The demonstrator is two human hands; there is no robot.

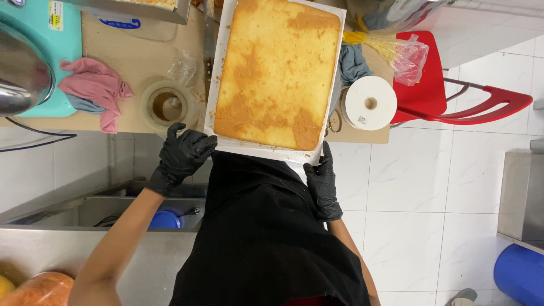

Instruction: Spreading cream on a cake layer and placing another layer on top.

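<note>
Both hands in black gloves, arms reaching forward from the body. Left hand (182, 154) grips the near left corner of the white board (222, 68), fingers curled on its edge. Right hand (323, 180) holds the near right corner, fingers wrapped under, thumb up along the side. On the board, just beyond the fingertips: a rectangular sponge cake (277, 71), golden yellow with darker brown patches, flat, uncut. Board sits on the wooden counter (136, 62), near edge overhanging. Left of left-hand fingers: tape roll (168, 105), pink cloth (95, 85). Beyond right-hand fingers: white label roll (370, 103), plastic bag (403, 54) on a red chair (430, 93).
</note>
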